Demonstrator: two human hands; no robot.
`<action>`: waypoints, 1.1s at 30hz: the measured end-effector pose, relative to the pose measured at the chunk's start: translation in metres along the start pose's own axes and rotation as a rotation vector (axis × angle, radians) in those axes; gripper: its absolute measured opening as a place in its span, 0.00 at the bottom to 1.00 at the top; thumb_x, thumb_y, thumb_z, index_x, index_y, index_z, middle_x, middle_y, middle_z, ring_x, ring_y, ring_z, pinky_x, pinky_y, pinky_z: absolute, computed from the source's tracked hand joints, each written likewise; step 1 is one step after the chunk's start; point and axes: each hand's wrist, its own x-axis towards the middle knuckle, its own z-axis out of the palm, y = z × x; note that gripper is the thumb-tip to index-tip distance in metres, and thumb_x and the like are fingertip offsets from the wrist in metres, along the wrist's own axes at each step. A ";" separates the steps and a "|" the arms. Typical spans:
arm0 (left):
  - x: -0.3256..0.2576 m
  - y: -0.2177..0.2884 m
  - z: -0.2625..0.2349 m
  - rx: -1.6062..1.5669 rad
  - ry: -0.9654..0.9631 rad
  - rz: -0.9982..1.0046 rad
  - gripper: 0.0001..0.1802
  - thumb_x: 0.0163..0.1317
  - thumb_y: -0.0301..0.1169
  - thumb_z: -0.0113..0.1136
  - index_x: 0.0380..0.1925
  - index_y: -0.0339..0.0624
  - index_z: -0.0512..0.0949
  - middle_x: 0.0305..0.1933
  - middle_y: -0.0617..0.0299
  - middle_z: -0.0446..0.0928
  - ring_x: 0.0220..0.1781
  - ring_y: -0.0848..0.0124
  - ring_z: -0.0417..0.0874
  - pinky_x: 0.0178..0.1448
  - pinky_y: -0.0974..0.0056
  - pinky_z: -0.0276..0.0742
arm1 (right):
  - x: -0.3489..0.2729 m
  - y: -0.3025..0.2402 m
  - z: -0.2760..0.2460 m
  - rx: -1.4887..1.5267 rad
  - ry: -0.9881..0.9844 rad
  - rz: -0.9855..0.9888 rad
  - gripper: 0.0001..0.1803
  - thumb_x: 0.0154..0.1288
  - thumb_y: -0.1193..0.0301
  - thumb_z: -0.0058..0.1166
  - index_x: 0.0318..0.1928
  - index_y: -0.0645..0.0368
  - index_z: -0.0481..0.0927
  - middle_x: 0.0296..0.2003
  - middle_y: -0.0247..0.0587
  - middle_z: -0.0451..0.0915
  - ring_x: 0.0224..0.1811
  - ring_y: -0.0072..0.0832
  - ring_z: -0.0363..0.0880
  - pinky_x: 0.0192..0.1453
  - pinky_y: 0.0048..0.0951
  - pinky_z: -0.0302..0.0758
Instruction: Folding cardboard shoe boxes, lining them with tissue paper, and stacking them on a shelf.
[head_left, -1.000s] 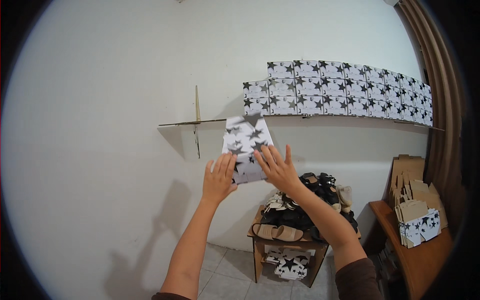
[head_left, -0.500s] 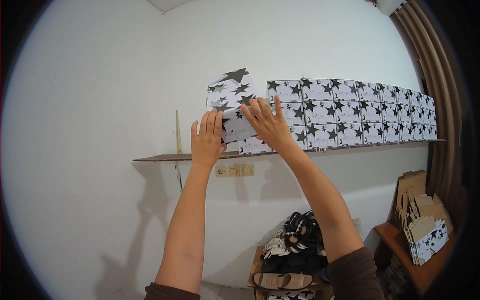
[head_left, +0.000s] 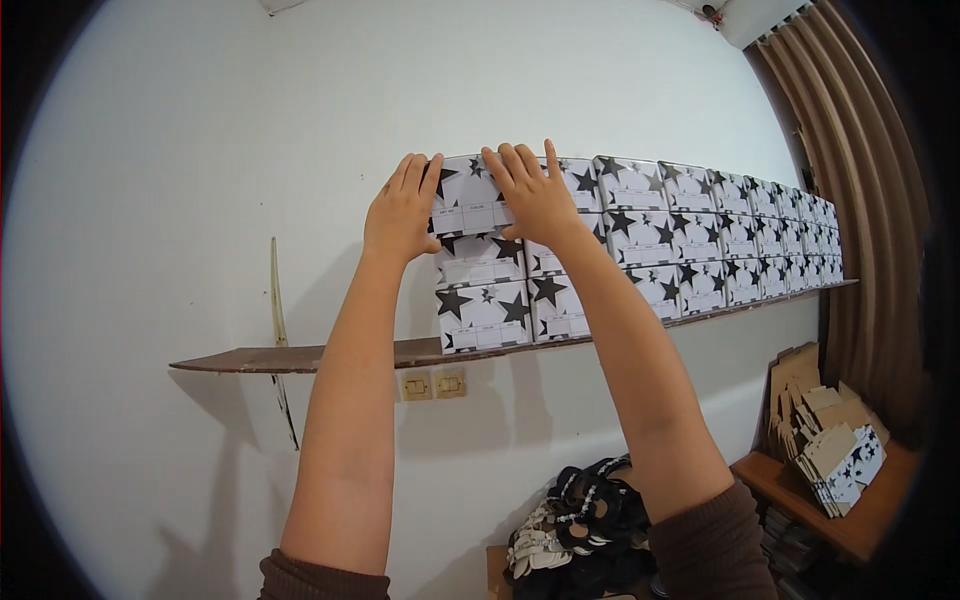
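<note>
A white cardboard box with black stars [head_left: 466,196] is at the top of the leftmost column of matching boxes. My left hand [head_left: 398,215] grips its left side, with the thumb low by the bottom edge. My right hand [head_left: 537,195] holds the right part of its front, fingers up over the top edge and one finger raised. The box lies roughly level over a second box [head_left: 482,258]; whether its full weight rests there I cannot tell. Below that, a third box [head_left: 484,317] stands on the brown wall shelf [head_left: 240,359].
Rows of the same star-printed boxes [head_left: 690,240] run right along the shelf toward a brown curtain [head_left: 850,150]. Wall sockets [head_left: 449,384] sit under the shelf. Black and beige sandals [head_left: 580,515] are heaped below. Flattened cartons [head_left: 825,440] lean on a wooden table [head_left: 870,510] at right.
The held box was tilted with its top showing; now it is level and lined up on the left column. My view has shifted, bringing the shelf's left part lower.
</note>
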 end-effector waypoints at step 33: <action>-0.123 0.159 0.108 -0.449 -0.010 -0.512 0.29 0.60 0.36 0.52 0.62 0.41 0.63 0.69 0.50 0.55 0.72 0.49 0.50 0.70 0.38 0.39 | -0.139 -0.041 0.056 0.487 -0.236 -0.005 0.23 0.62 0.62 0.46 0.55 0.59 0.71 0.58 0.43 0.68 0.62 0.36 0.65 0.67 0.55 0.54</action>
